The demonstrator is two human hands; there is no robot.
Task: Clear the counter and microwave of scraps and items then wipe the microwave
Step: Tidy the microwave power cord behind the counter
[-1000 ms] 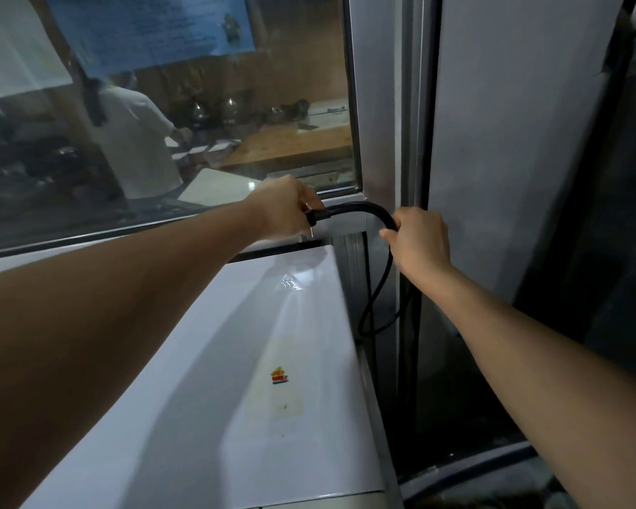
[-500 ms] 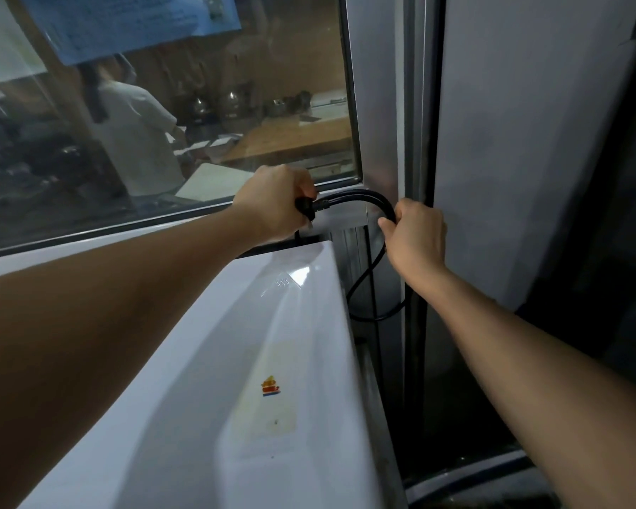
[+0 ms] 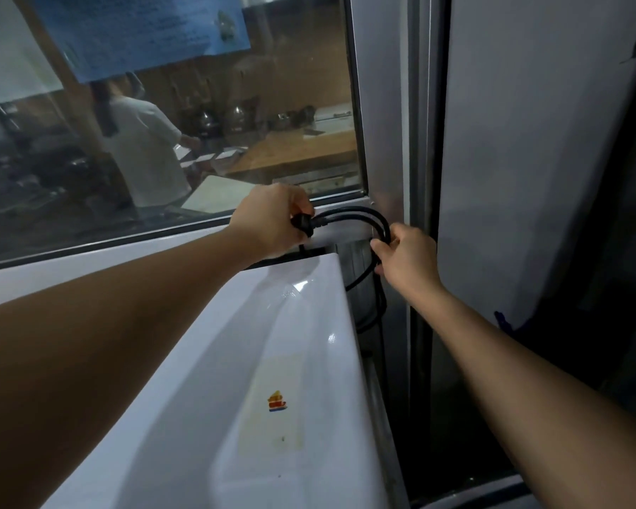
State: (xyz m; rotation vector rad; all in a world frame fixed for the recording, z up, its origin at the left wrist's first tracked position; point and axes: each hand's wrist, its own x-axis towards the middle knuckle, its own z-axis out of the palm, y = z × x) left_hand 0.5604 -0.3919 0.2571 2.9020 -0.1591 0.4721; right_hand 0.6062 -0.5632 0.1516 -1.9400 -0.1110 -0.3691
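Head view: left hand (image 3: 272, 218) grips black plug (image 3: 303, 224); right hand (image 3: 406, 257) now pinches a doubled black rubber cord (image 3: 360, 214), coiling it clear of the white microwave top (image 3: 235, 361).

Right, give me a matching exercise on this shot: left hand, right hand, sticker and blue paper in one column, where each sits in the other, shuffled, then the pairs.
Things:
1. left hand
2. right hand
3. small coloured sticker
4. blue paper

Places:
A. on the white top of the microwave
B. on the window glass, top of view
C. gripping the plug end of the black cord
D. holding the cord's loops beside the metal frame

Pairs: 1-C, 2-D, 3-A, 4-B
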